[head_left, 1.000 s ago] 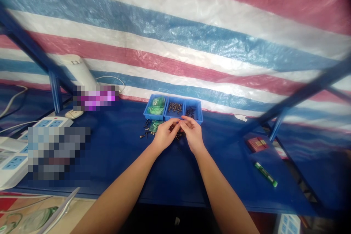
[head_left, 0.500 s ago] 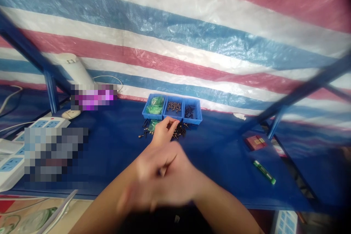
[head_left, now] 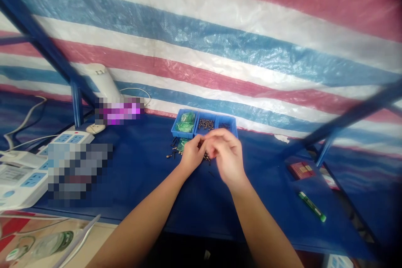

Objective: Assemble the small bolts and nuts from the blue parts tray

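Note:
My left hand (head_left: pixel 192 154) is closed in a pinch over the loose screws (head_left: pixel 206 157) in front of the bins; whatever it holds is hidden. Close beside it, my right hand (head_left: pixel 226 155) has its fingers curled together near the left fingertips, slightly blurred, and I cannot make out anything in them. Behind the hands stand three joined blue bins. The left bin (head_left: pixel 182 135) holds green plastic packets (head_left: pixel 185 123), the middle one brass-coloured small fasteners (head_left: pixel 206 124), and the right one (head_left: pixel 231 120) dark pieces, partly covered by my right hand. Another green packet (head_left: pixel 181 144) lies among the screws.
White power strips (head_left: pixel 33 180) and a pixelated object (head_left: pixel 78 171) lie at the left. A white cylinder (head_left: pixel 105 83) stands at the back left. Toward the right are a dark red box (head_left: pixel 301 170) and a green tube (head_left: pixel 312 206). Blue frame bars (head_left: pixel 348 117) slope along both sides.
My right hand has moved away from my body, up to beside my left hand. The view has shifted a little, so the bins and table items appear further right.

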A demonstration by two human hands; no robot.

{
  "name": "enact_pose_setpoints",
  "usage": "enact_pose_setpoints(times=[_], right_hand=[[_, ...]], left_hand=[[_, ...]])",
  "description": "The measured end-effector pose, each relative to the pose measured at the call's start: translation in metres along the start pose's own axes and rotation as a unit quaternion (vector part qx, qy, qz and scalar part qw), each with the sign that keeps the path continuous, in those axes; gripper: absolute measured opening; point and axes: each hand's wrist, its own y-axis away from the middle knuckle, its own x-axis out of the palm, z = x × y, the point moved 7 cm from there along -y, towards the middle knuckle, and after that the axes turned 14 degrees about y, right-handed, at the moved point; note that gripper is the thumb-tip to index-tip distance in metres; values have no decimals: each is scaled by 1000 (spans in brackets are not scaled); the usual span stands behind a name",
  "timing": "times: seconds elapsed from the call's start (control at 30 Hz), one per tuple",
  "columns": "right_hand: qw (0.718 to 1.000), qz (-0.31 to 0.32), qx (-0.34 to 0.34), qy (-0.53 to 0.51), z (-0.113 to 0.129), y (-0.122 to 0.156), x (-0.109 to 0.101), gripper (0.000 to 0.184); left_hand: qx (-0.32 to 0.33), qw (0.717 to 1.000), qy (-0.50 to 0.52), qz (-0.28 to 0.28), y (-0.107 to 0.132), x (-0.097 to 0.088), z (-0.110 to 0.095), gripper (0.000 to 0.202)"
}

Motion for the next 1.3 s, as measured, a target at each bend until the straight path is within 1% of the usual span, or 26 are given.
enact_pose_setpoints(times=[0.03,0.07,0.13,0.17,0.2,0.27,0.3,0.33,0.4,0.5,0.6,0.67,0.77,0.87,1.0,1.07,1.13,1.2,1.3], right_hand=[[996,-74,7,54,-17,-9,-16,18],[987,-115,17,109,-35,-15,-28,20],[976,-107,32,186,-66,-21,-39,24],[975,-95,40,196,-79,-21,-40,25],[977,-78,49,194,-89,-20,-39,26],[981,-17,47,185,-101,-16,-28,23],[983,9,41,178,-103,-14,-22,22],[984,16,34,172,-104,-12,-18,24],[984,7,21,175,-104,-9,-15,24],[985,-22,10,169,-105,-9,-19,21],[985,-54,3,162,-106,-11,-28,21],[985,-61,-1,159,-106,-12,-31,21],[988,-56,0,145,-104,-12,-31,21],[989,-52,12,137,-104,-11,-28,23],[991,-36,45,123,-106,-10,-24,24],[991,-34,56,115,-107,-10,-24,23],[992,-44,65,99,-109,-11,-26,23],[992,-59,79,77,-112,-12,-29,23],[991,-62,103,58,-116,-12,-30,24]], left_hand=[[2,1000,-7,-1,0,-1,-1,23],[4,1000,-17,0,0,-1,-2,25],[0,1000,-29,4,-1,-1,-2,28],[-3,1000,-30,10,-1,0,-1,30],[-7,1000,-26,16,-1,1,0,31],[-13,1000,-12,21,-1,1,2,34],[-15,1000,-4,17,-1,1,3,35],[-17,1000,5,11,-1,0,4,36],[-23,1000,21,5,-2,-1,5,38],[-32,999,38,23,-2,2,6,39],[-32,997,60,36,-1,5,6,29],[-28,996,79,41,0,7,6,26],[-24,994,94,56,1,10,7,25],[-19,996,68,56,1,9,7,27],[-19,998,22,48,0,6,6,33],[-23,998,29,42,0,4,6,31],[-27,997,58,42,0,5,6,28],[-26,994,88,51,1,8,6,27],[-15,993,99,60,2,11,4,26]])
